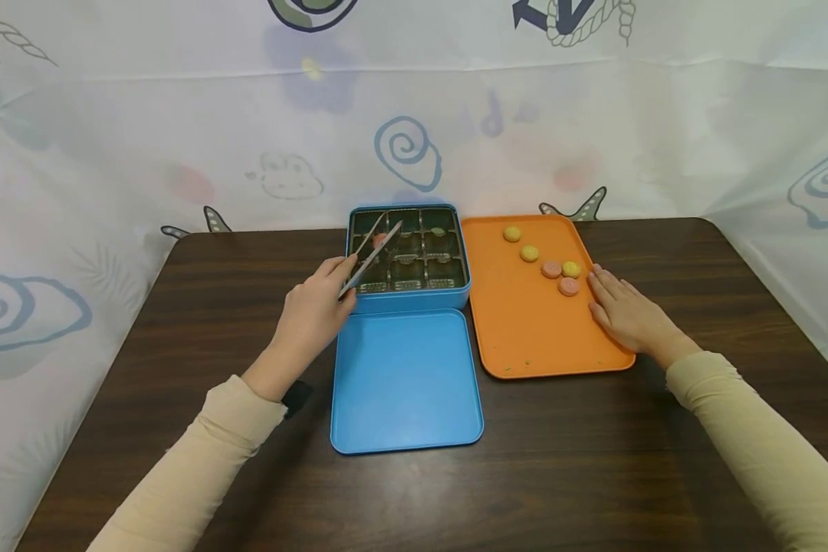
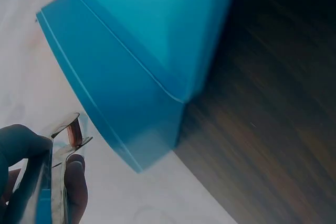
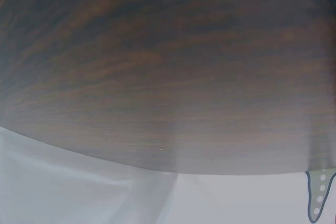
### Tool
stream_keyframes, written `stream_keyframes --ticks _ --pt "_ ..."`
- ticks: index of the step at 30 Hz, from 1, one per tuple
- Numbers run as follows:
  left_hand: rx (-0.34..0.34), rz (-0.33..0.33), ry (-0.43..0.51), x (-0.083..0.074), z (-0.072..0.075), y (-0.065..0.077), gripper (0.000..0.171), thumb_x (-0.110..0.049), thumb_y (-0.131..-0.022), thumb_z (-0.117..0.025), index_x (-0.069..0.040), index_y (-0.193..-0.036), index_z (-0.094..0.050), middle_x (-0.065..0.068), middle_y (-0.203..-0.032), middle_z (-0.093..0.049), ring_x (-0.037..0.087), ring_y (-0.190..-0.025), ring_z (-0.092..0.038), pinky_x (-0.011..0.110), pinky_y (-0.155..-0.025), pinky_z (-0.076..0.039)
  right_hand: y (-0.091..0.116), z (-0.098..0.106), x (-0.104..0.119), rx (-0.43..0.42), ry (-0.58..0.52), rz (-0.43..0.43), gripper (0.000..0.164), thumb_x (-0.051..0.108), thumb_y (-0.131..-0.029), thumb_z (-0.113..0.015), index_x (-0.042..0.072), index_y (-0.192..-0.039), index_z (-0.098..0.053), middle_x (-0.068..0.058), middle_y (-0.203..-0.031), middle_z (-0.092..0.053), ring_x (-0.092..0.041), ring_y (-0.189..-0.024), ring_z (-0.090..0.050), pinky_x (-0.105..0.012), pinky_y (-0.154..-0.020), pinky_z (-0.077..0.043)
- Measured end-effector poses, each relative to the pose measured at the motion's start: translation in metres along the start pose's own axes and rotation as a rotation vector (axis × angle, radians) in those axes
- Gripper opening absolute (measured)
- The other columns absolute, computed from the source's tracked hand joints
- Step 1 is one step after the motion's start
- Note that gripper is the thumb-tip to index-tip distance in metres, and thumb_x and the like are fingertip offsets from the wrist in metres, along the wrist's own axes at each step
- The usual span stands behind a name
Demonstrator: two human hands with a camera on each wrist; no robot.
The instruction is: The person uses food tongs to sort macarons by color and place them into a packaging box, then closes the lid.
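Note:
My left hand point(image 1: 315, 303) grips a pair of metal tongs point(image 1: 371, 259) above a blue tin point(image 1: 414, 300) with a dark divided insert. Between the tong tips sits a small pink disc point(image 2: 75, 132), seen nearly edge-on in the left wrist view. A green piece point(image 1: 438, 231) lies in a back-right compartment of the tin. With straight fingers, my right hand point(image 1: 628, 316) rests on the right edge of an orange tray point(image 1: 531, 337). Three yellow discs point(image 1: 529, 253) and two pink discs point(image 1: 569, 286) lie on that tray. The right wrist view shows no hand.
The tin's blue lid point(image 1: 407, 383) lies in front of the tin, inner side up. Beneath everything is a dark wooden table point(image 1: 559, 460). A printed white cloth point(image 1: 455, 138) hangs behind its far edge. Green crumbs point(image 1: 527, 362) dot the front of the orange tray.

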State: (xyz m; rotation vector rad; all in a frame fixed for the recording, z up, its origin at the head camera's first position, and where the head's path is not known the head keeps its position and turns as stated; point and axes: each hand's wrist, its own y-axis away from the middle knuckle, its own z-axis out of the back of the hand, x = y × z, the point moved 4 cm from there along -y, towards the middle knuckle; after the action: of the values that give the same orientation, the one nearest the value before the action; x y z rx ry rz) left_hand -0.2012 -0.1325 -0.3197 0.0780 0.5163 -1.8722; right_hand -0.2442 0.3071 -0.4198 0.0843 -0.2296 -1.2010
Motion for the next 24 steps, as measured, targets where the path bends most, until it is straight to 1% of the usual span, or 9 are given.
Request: stream_keyframes --ticks 3,6,12,17,20,24 --pt "0.004 0.029 0.007 0.009 0.003 0.004 0.048 -0.007 -0.09 -0.059 0.0 -0.137 -0.048 0.02 -0.132 -0.054 0.019 -0.047 -0.047 0.026 -0.041 -0.033 0.0 0.0 0.001 0.003 0.0 -0.002 0.064 0.034 -0.103 -0.028 -0.006 -0.15 -0.007 -0.024 -0.158 -0.002 -0.041 -0.146 -0.007 -0.057 -0.117 -0.009" --pt "0.005 0.047 0.017 0.015 0.004 0.007 0.048 -0.006 -0.09 -0.059 0.0 -0.136 -0.049 0.02 -0.131 -0.055 0.02 -0.05 -0.05 0.029 -0.042 -0.036 0.0 0.0 0.001 0.004 0.0 -0.002 0.064 0.034 -0.103 -0.028 -0.006 -0.15 -0.007 -0.024 -0.158 -0.002 -0.041 -0.146 -0.007 -0.057 -0.117 -0.009" --pt "0.015 0.062 0.02 0.021 0.002 0.008 0.048 -0.006 -0.089 -0.059 0.001 -0.136 -0.049 0.021 -0.131 -0.055 0.022 -0.051 -0.05 0.031 -0.044 -0.038 0.001 0.0 0.001 -0.007 0.004 0.005 0.063 0.034 -0.104 -0.027 -0.006 -0.149 -0.009 -0.024 -0.158 -0.003 -0.041 -0.146 -0.009 -0.057 -0.117 -0.01" --pt "0.026 0.086 0.013 0.024 0.0 0.008 0.049 -0.007 -0.089 -0.06 0.002 -0.136 -0.048 0.022 -0.132 -0.053 0.024 -0.055 -0.054 0.035 -0.047 -0.042 0.001 -0.001 0.001 0.003 0.006 0.003 0.064 0.034 -0.104 -0.027 -0.006 -0.15 -0.008 -0.025 -0.158 -0.002 -0.041 -0.146 -0.008 -0.057 -0.117 -0.009" --pt "0.025 0.11 0.011 0.026 -0.001 0.007 0.051 -0.01 -0.089 -0.061 0.002 -0.137 -0.047 0.023 -0.133 -0.052 0.024 -0.054 -0.053 0.034 -0.045 -0.041 0.001 0.0 0.001 -0.004 0.004 0.002 0.064 0.034 -0.103 -0.028 -0.006 -0.15 -0.009 -0.024 -0.158 -0.003 -0.041 -0.146 -0.008 -0.058 -0.117 -0.01" --pt "0.019 0.144 0.012 0.028 -0.002 0.005 0.055 -0.013 -0.088 -0.062 0.0 -0.138 -0.046 0.022 -0.133 -0.052 0.021 -0.05 -0.048 0.029 -0.042 -0.034 0.001 0.0 0.001 -0.015 -0.001 0.003 0.064 0.034 -0.103 -0.029 -0.006 -0.15 -0.009 -0.024 -0.158 -0.003 -0.04 -0.146 -0.008 -0.058 -0.117 -0.01"
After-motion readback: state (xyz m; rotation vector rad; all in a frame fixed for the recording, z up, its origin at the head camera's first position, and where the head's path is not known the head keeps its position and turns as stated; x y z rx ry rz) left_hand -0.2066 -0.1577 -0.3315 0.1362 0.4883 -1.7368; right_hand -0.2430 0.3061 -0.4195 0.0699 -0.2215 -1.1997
